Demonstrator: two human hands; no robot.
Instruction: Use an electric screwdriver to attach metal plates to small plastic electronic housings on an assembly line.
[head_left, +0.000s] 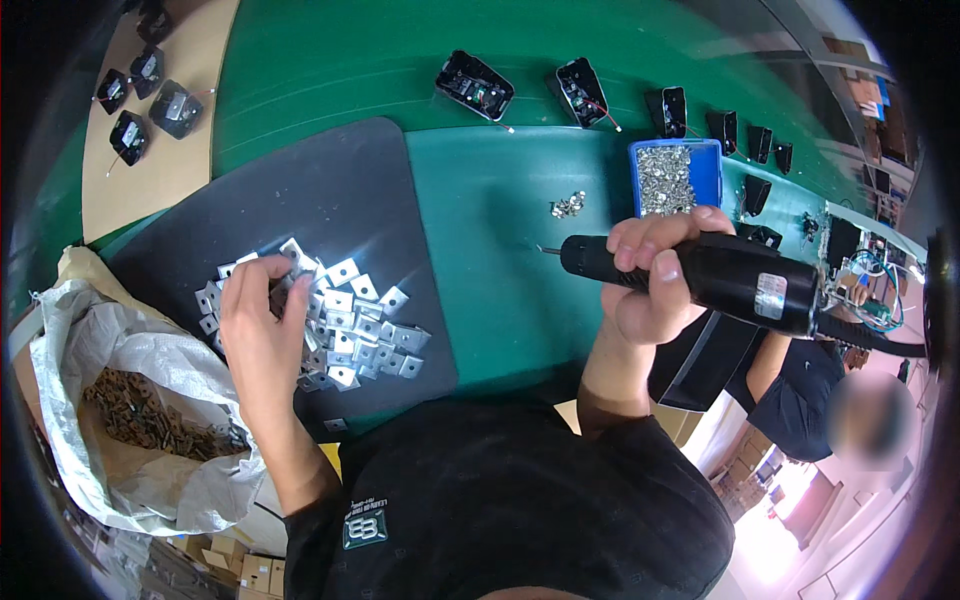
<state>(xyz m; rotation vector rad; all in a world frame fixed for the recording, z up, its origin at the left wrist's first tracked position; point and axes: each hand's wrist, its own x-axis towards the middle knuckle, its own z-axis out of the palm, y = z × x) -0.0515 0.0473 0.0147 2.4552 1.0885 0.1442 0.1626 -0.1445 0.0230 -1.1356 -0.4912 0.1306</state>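
My right hand [655, 275] is wrapped round a black electric screwdriver [735, 280], held level above the green bench with its thin bit pointing left. My left hand [262, 315] reaches to the left edge of a heap of small square silvery metal brackets [345, 325] with holes, lying on a dark grey mat [330, 190]. Its thumb and fingers are pinched together; what lies between them is mostly hidden. Beyond the screwdriver bit sits a small cluster of screws [568, 205]. Just past my right hand stands a blue bin [708, 172] holding many small metal screws.
Black plastic housings [475, 85] with wires line the green bench's far side. More black units [178, 108] rest on a tan board [190, 40] at far left. A white woven sack [75, 350] of small brown metal parts stands left. Another person [800, 385] is at right.
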